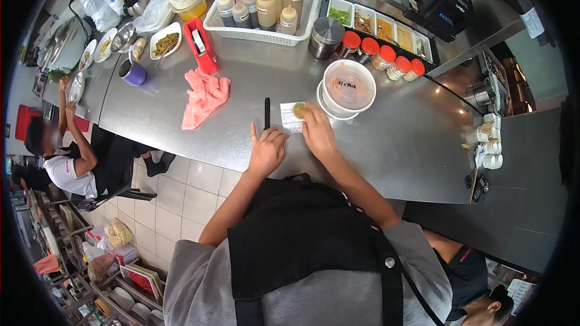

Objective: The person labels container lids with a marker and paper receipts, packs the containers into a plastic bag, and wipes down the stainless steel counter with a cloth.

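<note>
A small white printed paper (pixel 290 122) lies on the steel counter. My right hand (pixel 318 133) is at its right side, fingers bent around a small round yellowish-green item (pixel 298 110) over the paper's upper right part. My left hand (pixel 267 150) rests near the paper's lower left corner, index finger stretched out and the other fingers spread a little, with nothing visible in it. Just above that hand a black pen-like stick (pixel 267 113) lies upright in the view. Right of my right hand stands a lidded clear tub (pixel 349 86) with handwriting on its lid.
A pink cloth (pixel 205 98) and red tape dispenser (pixel 202 47) lie left of the paper. Behind are a white basket (pixel 260 34) of squeeze bottles, a steel canister (pixel 327 37) and red-lidded jars (pixel 383 57). One person sits at far left; another is at lower right.
</note>
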The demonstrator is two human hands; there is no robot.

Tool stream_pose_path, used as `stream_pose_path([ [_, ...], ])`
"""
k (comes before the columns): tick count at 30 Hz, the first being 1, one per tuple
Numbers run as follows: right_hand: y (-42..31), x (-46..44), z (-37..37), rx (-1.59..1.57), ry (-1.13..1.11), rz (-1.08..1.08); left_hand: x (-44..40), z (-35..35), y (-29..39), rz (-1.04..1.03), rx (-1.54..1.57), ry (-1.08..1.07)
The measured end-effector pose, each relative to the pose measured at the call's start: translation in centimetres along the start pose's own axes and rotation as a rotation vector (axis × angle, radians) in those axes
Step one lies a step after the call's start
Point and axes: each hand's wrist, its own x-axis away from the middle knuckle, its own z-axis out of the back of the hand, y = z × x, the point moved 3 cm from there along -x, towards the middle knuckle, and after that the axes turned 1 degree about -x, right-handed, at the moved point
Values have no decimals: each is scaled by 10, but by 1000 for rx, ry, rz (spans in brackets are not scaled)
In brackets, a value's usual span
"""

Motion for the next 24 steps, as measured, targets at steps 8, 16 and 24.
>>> stream_pose_path([
  [8, 5, 47, -11, 2, -191, -151, -25, -18, -16, -2, 24, 139],
  [16, 10, 26, 1, -154, -360, -340, -22, -14, -10, 90, 44, 7],
  [24, -3, 30, -32, 159, -345, -44, -25, -18, -8, 169, 36, -28],
])
